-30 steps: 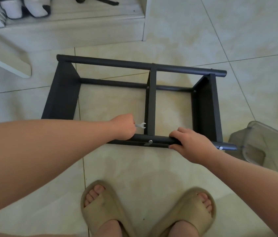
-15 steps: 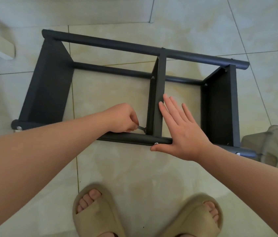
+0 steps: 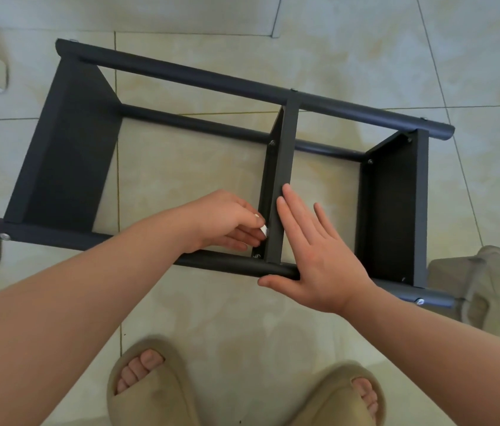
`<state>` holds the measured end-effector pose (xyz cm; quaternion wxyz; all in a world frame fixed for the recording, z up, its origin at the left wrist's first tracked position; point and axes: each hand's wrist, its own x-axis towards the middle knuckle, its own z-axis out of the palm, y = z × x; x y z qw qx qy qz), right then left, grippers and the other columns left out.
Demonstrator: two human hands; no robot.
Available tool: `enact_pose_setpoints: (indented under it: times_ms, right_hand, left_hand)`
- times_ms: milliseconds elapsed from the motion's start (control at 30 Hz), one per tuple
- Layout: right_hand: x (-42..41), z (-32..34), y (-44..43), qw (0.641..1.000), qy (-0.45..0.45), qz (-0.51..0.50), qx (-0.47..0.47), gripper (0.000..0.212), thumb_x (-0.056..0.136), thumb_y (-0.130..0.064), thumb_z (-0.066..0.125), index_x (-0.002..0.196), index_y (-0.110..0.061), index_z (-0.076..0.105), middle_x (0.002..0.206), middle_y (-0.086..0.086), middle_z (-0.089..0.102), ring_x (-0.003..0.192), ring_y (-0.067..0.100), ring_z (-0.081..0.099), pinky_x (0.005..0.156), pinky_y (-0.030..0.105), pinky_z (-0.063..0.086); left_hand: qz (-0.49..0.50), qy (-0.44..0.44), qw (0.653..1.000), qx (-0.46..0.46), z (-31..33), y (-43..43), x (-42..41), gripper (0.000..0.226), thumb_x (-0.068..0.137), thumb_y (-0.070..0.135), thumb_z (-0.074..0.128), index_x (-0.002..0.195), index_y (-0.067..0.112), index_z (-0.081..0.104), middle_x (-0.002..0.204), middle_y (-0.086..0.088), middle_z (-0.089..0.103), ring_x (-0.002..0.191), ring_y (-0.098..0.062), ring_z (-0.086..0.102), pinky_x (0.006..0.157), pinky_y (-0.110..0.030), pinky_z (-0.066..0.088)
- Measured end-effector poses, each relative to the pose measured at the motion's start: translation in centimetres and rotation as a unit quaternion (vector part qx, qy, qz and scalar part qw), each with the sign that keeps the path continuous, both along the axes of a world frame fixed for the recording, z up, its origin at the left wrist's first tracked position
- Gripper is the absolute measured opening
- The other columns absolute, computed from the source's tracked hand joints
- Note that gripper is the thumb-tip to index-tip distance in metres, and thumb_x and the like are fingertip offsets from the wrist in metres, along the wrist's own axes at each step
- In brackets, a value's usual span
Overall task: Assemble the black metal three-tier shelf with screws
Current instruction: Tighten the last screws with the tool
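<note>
The black shelf [image 3: 67,167] lies on its side on the floor [image 3: 350,41], in the middle of the view. All three flat boards sit between the four poles. Screws show at many corners, like the screw [image 3: 4,236] at 9 o'clock, so most of the job looks done. The left hand [image 3: 224,219] has its grip closed on a small silver wrench [image 3: 263,230], by the 6 o'clock end of the middle board [image 3: 287,149]. The right hand [image 3: 319,259] grips nothing. Its straight fingers press flat on that board. I think only tightening is left.
</note>
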<state>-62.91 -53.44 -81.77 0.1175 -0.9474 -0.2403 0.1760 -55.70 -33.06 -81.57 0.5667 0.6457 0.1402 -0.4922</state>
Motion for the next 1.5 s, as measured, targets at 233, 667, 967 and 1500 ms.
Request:
enact_pose_setpoints:
  times_ms: [233, 667, 967, 1500]
  right_hand:
    - [-0.1, -0.1, 0.0, 1.0, -0.004, 0.0, -0.004, 0.111, 0.09, -0.083, 0.035, 0.162, -0.01, -0.006, 0.169, 0.003, -0.021, 0.156, 0.016, -0.015, 0.128, 0.05, 0.008]
    - [-0.1, -0.1, 0.1, 1.0, -0.004, -0.004, -0.006, 0.112, 0.089, -0.082, 0.04, 0.163, -0.011, -0.005, 0.169, 0.002, -0.02, 0.156, 0.014, -0.013, 0.128, 0.048, 0.009]
    - [-0.1, -0.3, 0.1, 1.0, -0.011, -0.004, -0.008, 0.111, 0.09, -0.081, 0.04, 0.163, -0.011, -0.004, 0.169, 0.003, -0.019, 0.157, 0.015, -0.01, 0.127, 0.049, 0.011]
    - [-0.2, -0.3, 0.1, 1.0, -0.01, -0.004, -0.012, 0.111, 0.089, -0.082, 0.038, 0.163, -0.01, -0.004, 0.169, 0.002, -0.02, 0.156, 0.013, -0.013, 0.128, 0.048, 0.009]
  left_hand:
    - [0.04, 0.015, 0.999, 0.004, -0.3, -0.4, 0.0, 0.021, 0.095, 0.023, 0.067, 0.111, 0.01, 0.066, 0.083, -0.001, 0.076, 0.087, -0.016, 0.074, 0.084, -0.032, 0.058]
    - [0.062, -0.014, 0.998, -0.003, -0.8, -1.1, 0.0, 0.016, 0.095, 0.018, 0.066, 0.107, 0.007, 0.066, 0.077, -0.004, 0.074, 0.08, -0.018, 0.073, 0.083, -0.034, 0.059]
    - [0.024, -0.142, 0.988, 0.054, -0.9, -0.7, 0.0, 0.011, 0.097, 0.023, 0.063, 0.091, 0.017, 0.07, 0.076, 0.004, 0.074, 0.082, -0.012, 0.072, 0.082, -0.03, 0.058]
    - [0.07, 0.007, 0.997, 0.009, -0.4, -1.1, -0.2, 0.009, 0.097, 0.018, 0.064, 0.098, 0.009, 0.063, 0.073, -0.003, 0.074, 0.08, -0.02, 0.073, 0.081, -0.033, 0.059]
